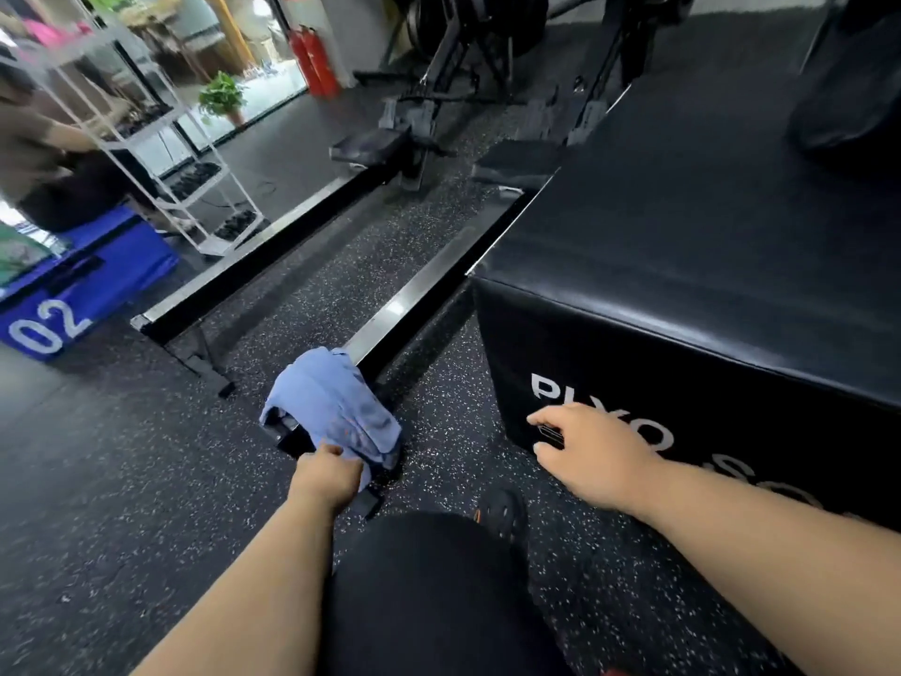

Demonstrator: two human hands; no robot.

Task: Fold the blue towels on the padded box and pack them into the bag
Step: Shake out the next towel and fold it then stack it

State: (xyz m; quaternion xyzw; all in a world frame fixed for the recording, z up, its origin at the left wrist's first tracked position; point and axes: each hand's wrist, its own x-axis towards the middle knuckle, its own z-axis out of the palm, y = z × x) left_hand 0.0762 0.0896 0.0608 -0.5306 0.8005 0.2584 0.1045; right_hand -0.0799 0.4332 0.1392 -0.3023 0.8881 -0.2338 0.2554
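A: Our left hand (327, 473) is closed on the near edge of the blue towel (336, 407), which lies bunched over the near end of a rowing-machine rail (404, 304), low by the floor (122, 480) and left of the padded box (682, 246).

B: And our right hand (585, 453) holds nothing. Its fingers are spread and relaxed in front of the box's near face, by the white lettering. We can't tell whether the fingertips touch it.

A: Where's the bag? There's a dark shape at the far right of the box top (848, 90), but it's too blurred to call.

B: Then we won't call it. What worries us here?

A: The towel is draped over metal hardware. If we pull up hard from one edge, a fold could snag on the rail's end or foot and slip out of our grip.

B: It's also crumpled, so lifting by one edge may let the rest drag across the speckled floor.

A: And the box top is up and to the right. We judge a one-handed swing could land it in a heap, awkward to fold.

B: Bringing the free hand over to share the load looks sensible.
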